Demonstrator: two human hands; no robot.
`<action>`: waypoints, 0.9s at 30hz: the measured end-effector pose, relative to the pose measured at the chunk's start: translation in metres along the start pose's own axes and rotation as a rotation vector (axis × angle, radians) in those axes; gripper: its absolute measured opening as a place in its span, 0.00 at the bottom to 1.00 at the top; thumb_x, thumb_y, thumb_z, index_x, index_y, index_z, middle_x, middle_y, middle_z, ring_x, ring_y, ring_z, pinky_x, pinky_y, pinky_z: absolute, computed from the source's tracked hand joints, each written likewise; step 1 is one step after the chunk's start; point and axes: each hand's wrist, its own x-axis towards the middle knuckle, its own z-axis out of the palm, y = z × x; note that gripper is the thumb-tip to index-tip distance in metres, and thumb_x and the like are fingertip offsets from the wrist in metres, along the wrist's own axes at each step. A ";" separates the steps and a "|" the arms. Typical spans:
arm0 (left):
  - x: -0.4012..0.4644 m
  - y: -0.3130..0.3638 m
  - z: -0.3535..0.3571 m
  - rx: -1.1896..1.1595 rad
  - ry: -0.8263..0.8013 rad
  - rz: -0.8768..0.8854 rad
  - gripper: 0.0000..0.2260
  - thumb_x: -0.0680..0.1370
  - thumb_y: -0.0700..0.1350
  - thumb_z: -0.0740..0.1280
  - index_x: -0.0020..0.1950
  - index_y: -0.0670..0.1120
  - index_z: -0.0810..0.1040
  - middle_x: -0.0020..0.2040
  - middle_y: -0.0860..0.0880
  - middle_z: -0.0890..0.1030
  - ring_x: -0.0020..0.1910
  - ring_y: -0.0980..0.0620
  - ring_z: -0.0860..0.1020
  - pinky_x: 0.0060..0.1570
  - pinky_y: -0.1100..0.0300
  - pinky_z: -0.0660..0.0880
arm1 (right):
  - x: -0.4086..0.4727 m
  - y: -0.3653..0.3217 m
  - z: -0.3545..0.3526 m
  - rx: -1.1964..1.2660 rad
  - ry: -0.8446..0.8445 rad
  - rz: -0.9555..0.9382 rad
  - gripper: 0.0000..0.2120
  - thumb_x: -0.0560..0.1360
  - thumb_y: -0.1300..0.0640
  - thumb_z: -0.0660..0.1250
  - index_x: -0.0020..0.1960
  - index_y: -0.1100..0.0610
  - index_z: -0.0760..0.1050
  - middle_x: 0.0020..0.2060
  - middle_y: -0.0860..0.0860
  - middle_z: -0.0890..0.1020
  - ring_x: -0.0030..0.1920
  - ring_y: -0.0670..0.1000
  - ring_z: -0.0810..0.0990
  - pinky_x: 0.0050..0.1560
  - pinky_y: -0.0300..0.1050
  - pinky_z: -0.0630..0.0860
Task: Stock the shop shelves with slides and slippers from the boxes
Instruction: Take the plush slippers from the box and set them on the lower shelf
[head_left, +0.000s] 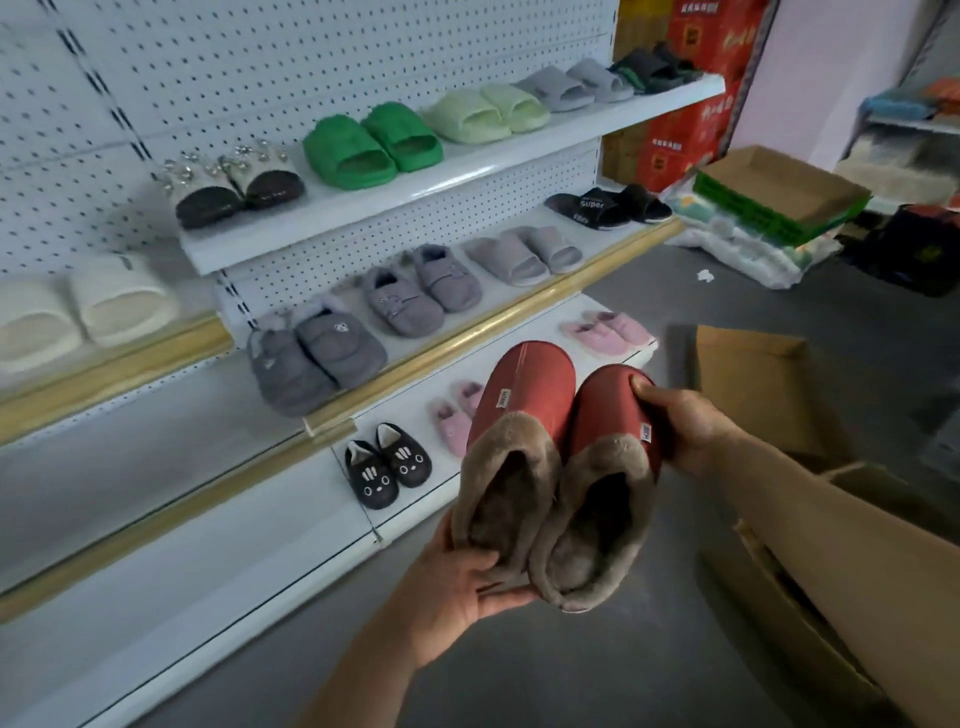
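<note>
**Red slippers in both hands, right by the shelves**

Head cam: you've got a pair of red slippers (561, 467) with brown fuzzy lining held up in front of you, side by side, toes pointing away toward the shelving. Your left hand (457, 587) has its grip curled around the heel end of the left slipper, thumb lying over the fur rim. Your right hand (685, 431) is wrapped around the outer side of the right slipper, thumb on top near the toe. So both grips are closed on the pair, and the two slippers are touching along their inner edges.

They're hanging in the air over the grey floor (597, 670), just in front of the bottom shelf (291, 525). That shelf holds little black cat-face slippers (387, 470) and pink fuzzy pairs (608, 332) further along. The middle shelf (467, 332) has grey fluffy slippers (311, 358), grey slides and black slides. The top shelf (415, 187) carries green slides (371, 150), pale green ones, grey ones and a sparkly pair (236, 182). White slides (83, 306) sit off to the left.

Open cardboard boxes (779, 561) sit on the floor at your right, close to your arm.
</note>
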 end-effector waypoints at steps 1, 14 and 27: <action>-0.010 0.005 -0.011 -0.002 0.014 0.001 0.32 0.72 0.25 0.61 0.72 0.49 0.67 0.65 0.33 0.76 0.58 0.27 0.77 0.54 0.33 0.75 | 0.000 0.006 0.015 0.000 -0.023 0.011 0.21 0.76 0.55 0.68 0.65 0.64 0.73 0.57 0.61 0.81 0.54 0.59 0.81 0.46 0.51 0.77; -0.032 0.010 -0.121 0.062 0.280 0.097 0.35 0.64 0.31 0.74 0.68 0.51 0.69 0.63 0.40 0.79 0.56 0.30 0.79 0.51 0.33 0.76 | 0.069 0.104 0.118 -0.023 -0.006 0.202 0.20 0.77 0.56 0.66 0.64 0.65 0.74 0.59 0.61 0.80 0.58 0.60 0.78 0.53 0.51 0.76; 0.029 0.051 -0.156 -0.113 0.473 0.318 0.33 0.63 0.32 0.76 0.65 0.50 0.72 0.62 0.38 0.78 0.54 0.35 0.81 0.46 0.40 0.78 | 0.158 0.114 0.168 0.031 -0.055 0.232 0.12 0.79 0.55 0.64 0.56 0.63 0.76 0.45 0.58 0.84 0.47 0.56 0.81 0.47 0.52 0.77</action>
